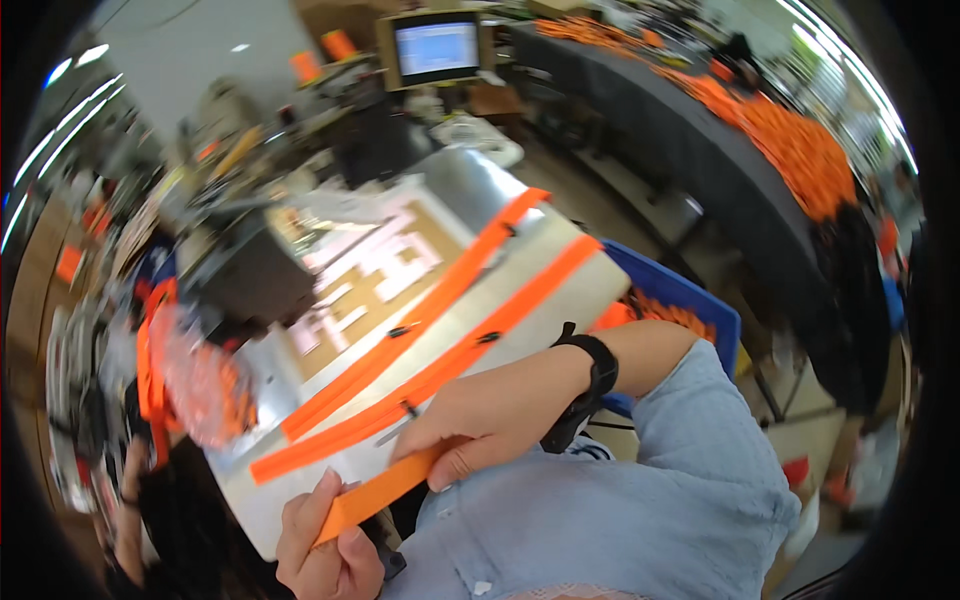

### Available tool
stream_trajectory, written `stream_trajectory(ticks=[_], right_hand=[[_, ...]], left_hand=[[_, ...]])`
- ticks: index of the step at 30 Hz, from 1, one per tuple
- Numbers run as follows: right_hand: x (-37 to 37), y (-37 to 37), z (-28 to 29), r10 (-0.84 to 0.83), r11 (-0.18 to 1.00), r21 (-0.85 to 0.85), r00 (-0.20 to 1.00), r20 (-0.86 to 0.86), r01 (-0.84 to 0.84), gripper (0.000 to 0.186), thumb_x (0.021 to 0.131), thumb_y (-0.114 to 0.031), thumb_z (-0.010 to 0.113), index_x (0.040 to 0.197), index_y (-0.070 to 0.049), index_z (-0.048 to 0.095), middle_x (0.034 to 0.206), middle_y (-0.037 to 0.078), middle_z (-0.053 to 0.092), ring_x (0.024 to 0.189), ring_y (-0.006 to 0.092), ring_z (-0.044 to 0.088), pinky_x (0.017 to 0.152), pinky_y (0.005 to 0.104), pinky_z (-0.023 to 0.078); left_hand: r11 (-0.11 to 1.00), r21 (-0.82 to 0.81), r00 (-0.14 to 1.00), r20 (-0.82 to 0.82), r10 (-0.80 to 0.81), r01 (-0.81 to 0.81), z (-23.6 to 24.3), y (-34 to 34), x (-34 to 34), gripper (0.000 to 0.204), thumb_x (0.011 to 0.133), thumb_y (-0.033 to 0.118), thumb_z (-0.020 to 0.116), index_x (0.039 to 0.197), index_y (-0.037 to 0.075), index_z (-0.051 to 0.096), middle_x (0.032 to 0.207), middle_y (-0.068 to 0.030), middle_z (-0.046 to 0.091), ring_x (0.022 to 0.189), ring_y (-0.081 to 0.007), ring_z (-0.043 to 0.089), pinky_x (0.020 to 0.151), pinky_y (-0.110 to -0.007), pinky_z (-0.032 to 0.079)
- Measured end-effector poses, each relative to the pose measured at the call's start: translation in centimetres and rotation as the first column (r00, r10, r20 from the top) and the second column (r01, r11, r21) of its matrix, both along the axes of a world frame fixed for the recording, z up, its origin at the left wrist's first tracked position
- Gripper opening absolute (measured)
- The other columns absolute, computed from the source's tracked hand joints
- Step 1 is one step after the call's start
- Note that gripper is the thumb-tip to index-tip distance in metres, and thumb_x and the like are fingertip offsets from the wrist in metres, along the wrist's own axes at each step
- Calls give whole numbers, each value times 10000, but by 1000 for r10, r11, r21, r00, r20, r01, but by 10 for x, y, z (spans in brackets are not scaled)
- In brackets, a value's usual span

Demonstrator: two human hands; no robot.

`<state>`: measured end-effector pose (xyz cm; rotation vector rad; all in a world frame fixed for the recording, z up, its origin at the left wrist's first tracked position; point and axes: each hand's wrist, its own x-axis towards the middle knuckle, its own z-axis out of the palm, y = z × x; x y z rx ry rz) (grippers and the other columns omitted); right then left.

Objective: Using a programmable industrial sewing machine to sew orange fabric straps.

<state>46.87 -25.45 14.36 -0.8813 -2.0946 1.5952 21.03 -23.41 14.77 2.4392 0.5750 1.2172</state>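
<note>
both hands pinch a short orange strap (375, 495) near the worktable (560, 275) edge: left hand (325, 550) fingers curled around its lower end, right hand (480, 420) thumb and fingers pressing the upper end. two long orange zipper strips (440, 340) lie across the table; blue bin (690, 300) beside it.

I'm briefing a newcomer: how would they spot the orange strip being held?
Start at the pale worktable, where two long orange strips lie side by side. Nearer the person, the short orange strip is pinched between left hand and right hand, lifted off the table.
</note>
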Motion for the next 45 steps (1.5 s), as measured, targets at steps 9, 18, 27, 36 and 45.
stream_trajectory(ticks=[9,18,27,36,45], right_hand=[[187,-263,-112,-886,-455,270,-463,-36,849,273,993,-109,500,1216,-7,621,744,4,570,654,74,550,607,228,474],[201,-257,-205,-764,-364,752,-639,96,549,401,922,-185,627,1281,-16,572,1126,195,667,1037,337,651,904,400,510],[79,-35,-38,-755,508,673,654,47,538,337,910,-151,653,1230,-56,612,1112,124,665,1049,291,622,911,384,478],[0,94,-82,-463,817,524,815,348,241,460,877,-245,697,1285,-80,564,1117,120,625,1045,292,604,916,418,438],[103,-22,-9,-838,508,472,541,74,721,119,824,-56,706,924,2,679,879,97,685,804,224,651,740,322,511]], left_hand=[[994,16,906,-411,103,-105,-61,74,8,280,876,29,641,1150,-29,637,1178,-195,656,1074,-366,612,934,-426,469],[992,-92,830,-558,17,-82,-104,132,20,347,827,84,699,1144,-28,612,1119,-206,606,1052,-375,576,919,-423,468],[982,-148,882,-469,37,-120,-111,143,22,174,806,65,697,918,19,573,936,-142,615,960,-366,588,804,-445,472],[891,-454,881,-422,-216,1,-80,142,31,154,866,125,672,943,7,609,825,-178,676,762,-356,659,690,-396,515],[925,-373,899,-424,-105,-68,-100,146,20,221,839,107,713,993,-13,611,934,-173,624,881,-336,620,773,-386,510]])
